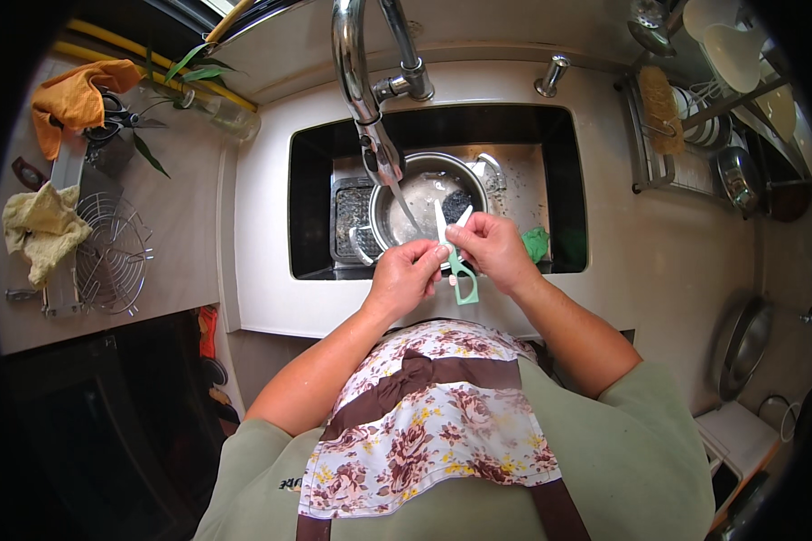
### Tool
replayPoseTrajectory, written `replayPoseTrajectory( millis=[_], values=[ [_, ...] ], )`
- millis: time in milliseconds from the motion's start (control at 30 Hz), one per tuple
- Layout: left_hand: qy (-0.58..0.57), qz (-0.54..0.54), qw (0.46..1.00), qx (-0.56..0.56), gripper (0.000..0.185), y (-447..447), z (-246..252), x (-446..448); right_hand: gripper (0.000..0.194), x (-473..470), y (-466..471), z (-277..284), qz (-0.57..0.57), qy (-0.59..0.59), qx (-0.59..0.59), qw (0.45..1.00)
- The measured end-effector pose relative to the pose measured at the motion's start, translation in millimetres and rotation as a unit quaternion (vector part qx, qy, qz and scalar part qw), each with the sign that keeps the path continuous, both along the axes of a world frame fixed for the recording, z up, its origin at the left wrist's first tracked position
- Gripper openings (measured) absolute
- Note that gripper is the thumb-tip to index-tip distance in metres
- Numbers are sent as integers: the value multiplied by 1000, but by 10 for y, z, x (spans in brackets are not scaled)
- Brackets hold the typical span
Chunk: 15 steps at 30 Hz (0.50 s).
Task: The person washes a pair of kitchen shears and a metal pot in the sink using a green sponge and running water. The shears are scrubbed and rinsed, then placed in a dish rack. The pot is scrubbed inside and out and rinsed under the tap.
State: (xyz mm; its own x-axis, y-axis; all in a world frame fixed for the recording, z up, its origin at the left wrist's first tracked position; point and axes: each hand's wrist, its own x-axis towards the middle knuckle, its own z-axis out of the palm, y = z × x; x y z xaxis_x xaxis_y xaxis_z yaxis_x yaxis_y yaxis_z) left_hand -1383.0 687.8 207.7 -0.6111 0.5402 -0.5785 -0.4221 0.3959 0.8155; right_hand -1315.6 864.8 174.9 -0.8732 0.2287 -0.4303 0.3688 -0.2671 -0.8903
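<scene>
Both hands hold a small pair of scissors (pixel 465 288) with white blades and light green handles, over the near rim of a metal pot. My left hand (pixel 407 272) grips it near the pivot, and my right hand (pixel 492 247) pinches it at the blades, which are spread apart and point away from me. The pot (pixel 416 162), with two side handles, stands in the sink (pixel 514 157). Inside lies a dark scouring pad (pixel 457 204), partly behind the blades. Water runs from the chrome faucet (pixel 379 152) into the pot.
A dark ribbed tray (pixel 349 203) lies left of the pot, a green cloth (pixel 536 243) to its right. On the left counter are a round wire rack (pixel 113 253), a pale cloth (pixel 46 233) and black-handled scissors (pixel 111 120). A dish rack (pixel 693 177) stands at right.
</scene>
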Motion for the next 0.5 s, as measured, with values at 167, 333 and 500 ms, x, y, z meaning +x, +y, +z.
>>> replayPoseTrajectory(
  millis=[167, 333, 500],
  values=[
    [7, -3, 1000, -13, 28, 9, 16, 12, 24, -114, 126, 71, -108, 26, -49, 993],
    [-6, 8, 1000, -6, 27, 20, 18, 26, 26, -59, 9, 53, -136, 16, -61, 989],
    [-10, 3, 1000, -3, 27, 21, 15, 32, 31, 7, 0, 2, -14, -14, -37, 999]
  ],
)
